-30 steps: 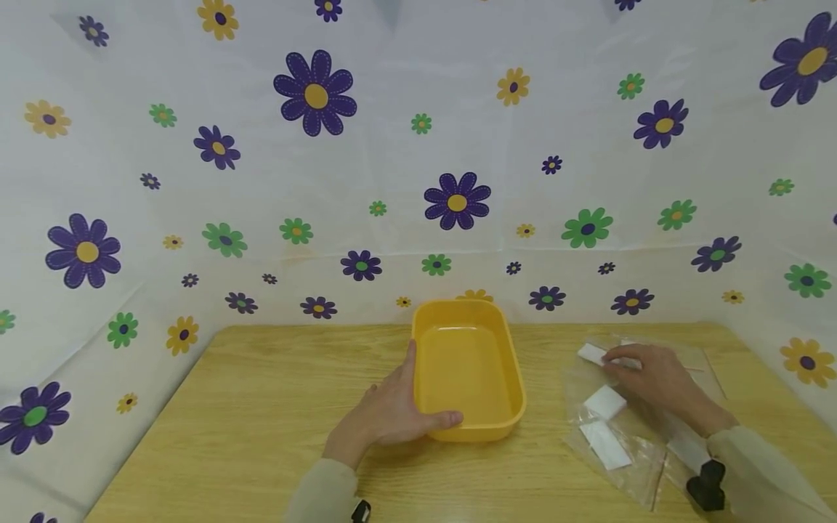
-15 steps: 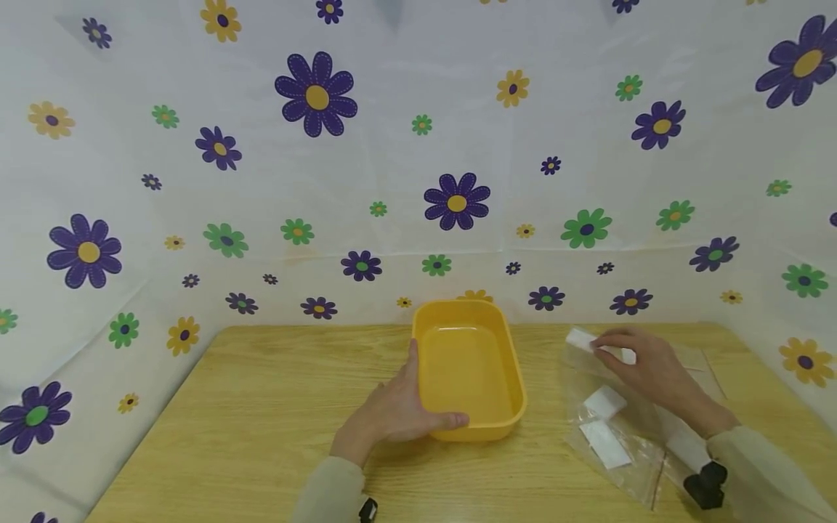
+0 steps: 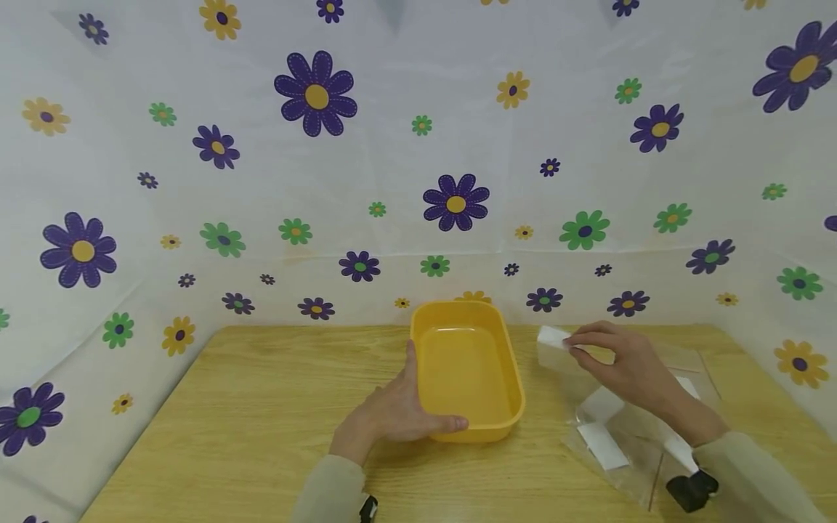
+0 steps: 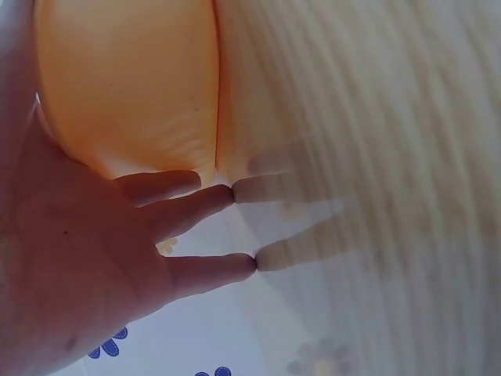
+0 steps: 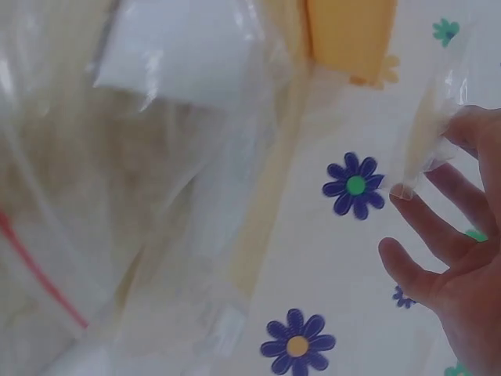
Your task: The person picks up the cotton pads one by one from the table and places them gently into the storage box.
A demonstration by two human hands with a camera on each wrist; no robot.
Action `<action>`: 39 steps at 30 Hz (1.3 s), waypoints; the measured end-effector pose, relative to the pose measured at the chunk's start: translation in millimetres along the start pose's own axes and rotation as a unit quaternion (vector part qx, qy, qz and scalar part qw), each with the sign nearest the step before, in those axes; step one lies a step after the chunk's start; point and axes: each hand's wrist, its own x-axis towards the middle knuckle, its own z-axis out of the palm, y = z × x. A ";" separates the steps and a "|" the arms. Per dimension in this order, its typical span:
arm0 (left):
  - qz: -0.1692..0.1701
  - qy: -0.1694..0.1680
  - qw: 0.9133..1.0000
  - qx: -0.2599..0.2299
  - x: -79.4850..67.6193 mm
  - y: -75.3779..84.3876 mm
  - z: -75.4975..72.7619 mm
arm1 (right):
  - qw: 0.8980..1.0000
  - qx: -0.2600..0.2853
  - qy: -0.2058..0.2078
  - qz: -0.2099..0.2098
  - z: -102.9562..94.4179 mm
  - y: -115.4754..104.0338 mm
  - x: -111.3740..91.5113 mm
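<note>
My left hand [image 3: 399,410] rests against the near left corner of a yellow plastic tub [image 3: 467,370]. Its thumb lies across the near rim; one finger runs up along the left side. In the left wrist view the fingers [image 4: 207,270] look straight and spread, tips at the tabletop. On the right, my right hand [image 3: 621,359] pinches the edge of a clear plastic bag [image 3: 554,356], raising it. A white rectangular patch [image 3: 553,336] shows at its top. Below and behind that hand lie more clear bags [image 3: 647,472] with white patches.
A wooden table [image 3: 261,421] bears everything. White flower-patterned cloth [image 3: 366,145] hangs behind the table and at both sides. A red zip strip [image 5: 47,274] shows on a bag in the right wrist view.
My right hand has moved left and slightly up, drawing the pinched bag off the others toward the tub. The left hand and the tub have stayed nearly still.
</note>
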 end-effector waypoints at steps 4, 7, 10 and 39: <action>-0.008 0.005 1.000 0.012 -1.1 0.6 0.0 | 1.000 0.010 -0.009 -0.005 0.9 -11.2 8.0; -0.008 0.005 1.000 0.012 -1.4 0.3 -0.2 | 1.000 0.019 -0.017 -0.010 2.9 -18.4 12.7; -0.003 -0.001 1.000 0.004 -2.0 -0.1 -0.2 | 0.999 0.035 -0.025 -0.020 6.8 -23.5 15.9; 0.008 0.014 1.000 0.018 0.3 0.9 -1.4 | 0.989 0.085 -0.118 -0.035 54.4 -57.3 37.1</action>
